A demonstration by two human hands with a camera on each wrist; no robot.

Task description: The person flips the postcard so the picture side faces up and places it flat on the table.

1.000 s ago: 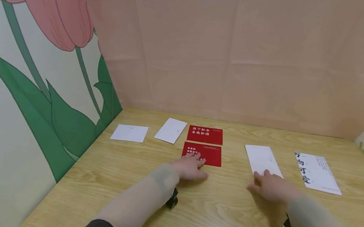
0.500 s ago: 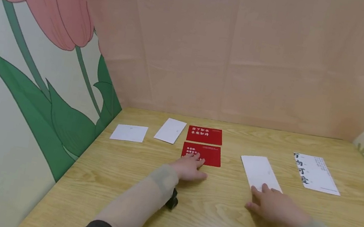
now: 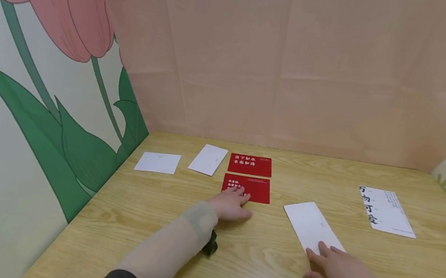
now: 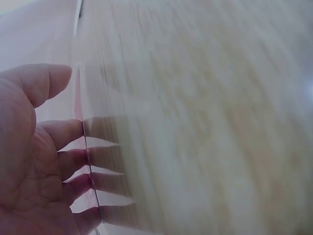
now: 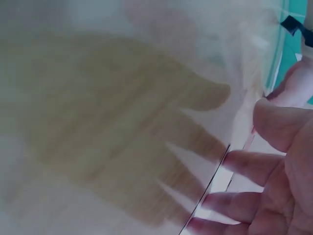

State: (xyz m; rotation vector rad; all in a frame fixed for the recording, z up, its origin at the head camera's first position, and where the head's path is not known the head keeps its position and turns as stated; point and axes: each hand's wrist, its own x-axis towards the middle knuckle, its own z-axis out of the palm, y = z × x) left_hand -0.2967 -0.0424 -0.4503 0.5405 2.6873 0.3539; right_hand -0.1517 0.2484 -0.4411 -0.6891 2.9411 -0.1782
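Observation:
My left hand (image 3: 231,206) rests with spread fingers on the near edge of a red card (image 3: 257,191) printed with white characters. A second red card (image 3: 251,165) lies just behind that one. On the right, the fingertips of my right hand (image 3: 343,276) press on the near end of a white card (image 3: 312,226), which lies slanted on the table. In the left wrist view the fingertips (image 4: 80,129) touch the card's edge, with the thumb held apart. The right wrist view has the fingertips (image 5: 200,200) along the white card's thin edge.
Two white cards lie at the back left, one flat and wide (image 3: 158,163), the other a tilted card (image 3: 208,160). A white card with black characters (image 3: 391,212) lies at the right. A pink cloth (image 3: 283,61) hangs behind the wooden table (image 3: 111,238).
My right hand has slid the white card toward me across the table, and the card has turned slightly. The left hand stays on the red card.

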